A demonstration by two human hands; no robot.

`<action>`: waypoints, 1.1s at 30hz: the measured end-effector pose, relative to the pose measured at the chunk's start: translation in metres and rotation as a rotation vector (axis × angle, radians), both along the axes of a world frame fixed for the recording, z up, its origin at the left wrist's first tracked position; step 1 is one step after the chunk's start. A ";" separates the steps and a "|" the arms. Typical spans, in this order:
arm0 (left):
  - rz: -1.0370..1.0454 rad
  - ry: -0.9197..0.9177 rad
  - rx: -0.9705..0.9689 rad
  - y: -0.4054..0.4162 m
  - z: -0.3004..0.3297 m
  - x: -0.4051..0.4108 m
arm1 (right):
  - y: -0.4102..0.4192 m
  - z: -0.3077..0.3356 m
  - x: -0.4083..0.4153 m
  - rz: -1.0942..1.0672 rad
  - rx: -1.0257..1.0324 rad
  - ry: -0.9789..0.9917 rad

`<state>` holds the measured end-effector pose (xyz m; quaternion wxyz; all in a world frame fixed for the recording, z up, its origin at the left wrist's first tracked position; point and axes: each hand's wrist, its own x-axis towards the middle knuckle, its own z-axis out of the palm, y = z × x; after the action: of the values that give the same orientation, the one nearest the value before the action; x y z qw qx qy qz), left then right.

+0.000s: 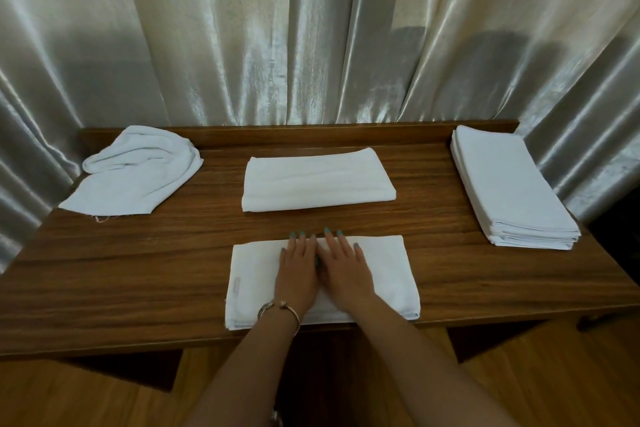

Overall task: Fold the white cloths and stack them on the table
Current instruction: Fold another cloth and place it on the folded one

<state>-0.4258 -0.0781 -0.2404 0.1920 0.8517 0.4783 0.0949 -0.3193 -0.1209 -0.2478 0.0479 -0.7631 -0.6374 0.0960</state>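
A folded white cloth (388,274) lies at the front edge of the wooden table (138,260). My left hand (299,274) and my right hand (346,270) rest flat on its middle, side by side, fingers stretched out and pointing away from me. Behind it a second folded white cloth (317,178) lies in the table's middle. At the far right sits a neat stack of folded white cloths (509,187). At the far left lies a crumpled heap of unfolded white cloths (135,170).
Shiny silver curtains (311,45) hang close behind and around the table's back and sides. A low wooden lip (298,132) runs along the table's back edge. Wooden floor shows below the front edge.
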 end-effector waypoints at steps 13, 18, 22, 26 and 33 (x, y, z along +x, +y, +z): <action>0.113 0.373 0.033 0.012 -0.020 -0.050 | -0.026 -0.012 0.051 -0.159 -0.102 -0.051; 0.210 0.347 0.038 0.011 -0.017 -0.061 | -0.033 -0.017 0.053 -0.544 -0.064 0.002; 0.305 0.317 0.006 0.010 -0.018 -0.060 | -0.034 -0.018 0.054 -0.555 -0.007 0.045; 0.423 0.174 0.030 0.015 -0.018 -0.058 | -0.028 -0.011 0.057 -0.805 0.223 0.205; 0.758 -0.014 -0.260 0.041 0.003 -0.057 | -0.009 0.020 0.074 -1.200 -0.030 0.564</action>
<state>-0.4832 -0.0372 -0.2372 0.2527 0.5830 0.7652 0.1035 -0.2454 -0.1300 -0.2280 0.2472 -0.9320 -0.0633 0.2575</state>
